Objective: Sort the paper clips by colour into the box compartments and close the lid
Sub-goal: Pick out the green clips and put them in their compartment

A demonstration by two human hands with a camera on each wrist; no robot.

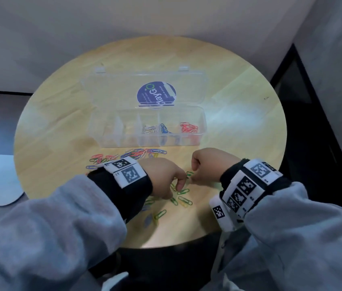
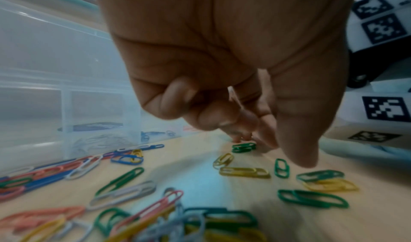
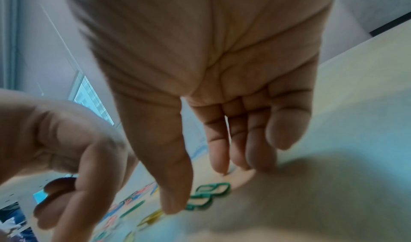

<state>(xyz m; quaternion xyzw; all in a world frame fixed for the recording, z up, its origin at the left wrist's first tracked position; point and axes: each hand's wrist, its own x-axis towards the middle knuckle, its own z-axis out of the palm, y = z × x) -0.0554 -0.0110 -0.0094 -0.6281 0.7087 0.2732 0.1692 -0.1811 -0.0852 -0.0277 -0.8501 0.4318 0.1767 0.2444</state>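
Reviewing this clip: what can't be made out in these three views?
- Head view: whether the left hand holds any clip; its own curled fingers hide the tips.
- Left wrist view: contents of the clear plastic compartment box; its frosted wall blurs them.
- Right wrist view: whether the right hand touches the green paper clips; motion blur.

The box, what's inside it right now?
The box holds white clips, blue clips and red clips, each in its own compartment. The left compartments look empty, though hazy plastic blurs them.
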